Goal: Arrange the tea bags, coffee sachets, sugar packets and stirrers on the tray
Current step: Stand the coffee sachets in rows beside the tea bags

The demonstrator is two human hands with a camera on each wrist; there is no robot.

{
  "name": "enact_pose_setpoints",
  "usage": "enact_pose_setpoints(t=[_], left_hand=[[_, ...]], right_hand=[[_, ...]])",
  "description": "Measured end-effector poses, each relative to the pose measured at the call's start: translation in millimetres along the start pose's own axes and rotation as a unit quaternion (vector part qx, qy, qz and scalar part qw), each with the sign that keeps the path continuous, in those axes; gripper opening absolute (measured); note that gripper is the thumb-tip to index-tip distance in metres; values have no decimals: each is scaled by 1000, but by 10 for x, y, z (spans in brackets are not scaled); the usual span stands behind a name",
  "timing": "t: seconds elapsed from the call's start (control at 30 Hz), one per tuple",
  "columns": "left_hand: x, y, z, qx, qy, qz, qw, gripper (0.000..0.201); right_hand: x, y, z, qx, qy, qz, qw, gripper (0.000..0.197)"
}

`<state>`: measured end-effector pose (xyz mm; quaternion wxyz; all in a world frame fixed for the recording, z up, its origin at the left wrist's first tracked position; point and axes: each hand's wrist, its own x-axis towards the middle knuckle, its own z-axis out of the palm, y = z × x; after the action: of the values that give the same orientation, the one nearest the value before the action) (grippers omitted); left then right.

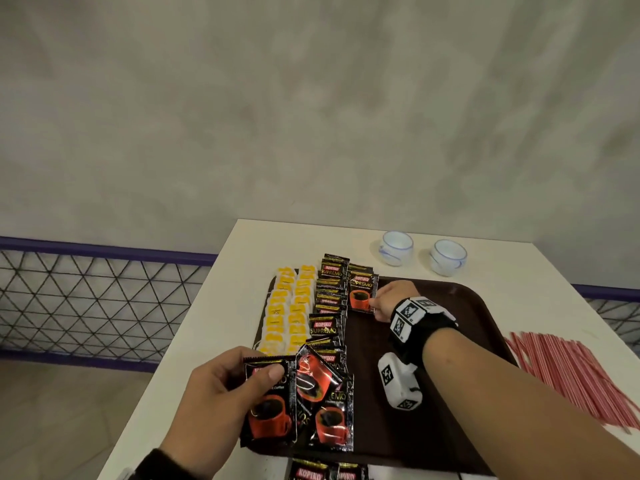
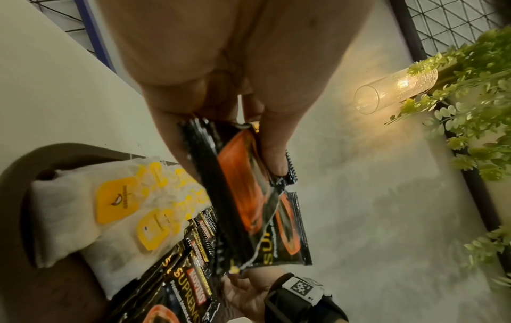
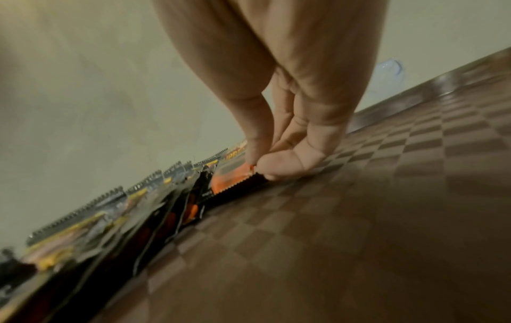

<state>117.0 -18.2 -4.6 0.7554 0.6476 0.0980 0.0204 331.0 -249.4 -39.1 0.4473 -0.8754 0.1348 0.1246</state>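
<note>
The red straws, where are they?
In the head view the red stirrers lie in a loose pile on the white table, just off the brown tray's right edge.

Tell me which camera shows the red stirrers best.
The head view. The red stirrers lie fanned on the white table, right of the brown tray, untouched by either hand. The left wrist view and the right wrist view do not show them at all.
</note>
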Motion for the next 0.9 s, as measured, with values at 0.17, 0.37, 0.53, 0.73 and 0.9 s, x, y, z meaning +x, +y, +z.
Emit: enact_pose_setpoints(t=[0.17, 0.37, 0.53, 0.73, 0.9], left_hand=[[88, 37, 72, 20, -14, 24, 999, 7], [157, 71, 219, 60, -29, 38, 997, 5], [191, 95, 322, 101, -60, 54, 992, 3], [151, 164, 426, 107, -103, 51, 988, 17], [139, 185, 449, 114, -99, 64, 986, 14]], right_hand=[[-13, -7, 23, -2, 26, 3, 1000, 18], [-222, 12, -75, 27, 43, -47, 998, 17], [-1093, -110, -213, 130, -179, -154, 963, 16], [-1516, 18, -301, 95, -306, -215, 923, 17], [-1563, 24, -337, 103, -317, -203, 921, 24]])
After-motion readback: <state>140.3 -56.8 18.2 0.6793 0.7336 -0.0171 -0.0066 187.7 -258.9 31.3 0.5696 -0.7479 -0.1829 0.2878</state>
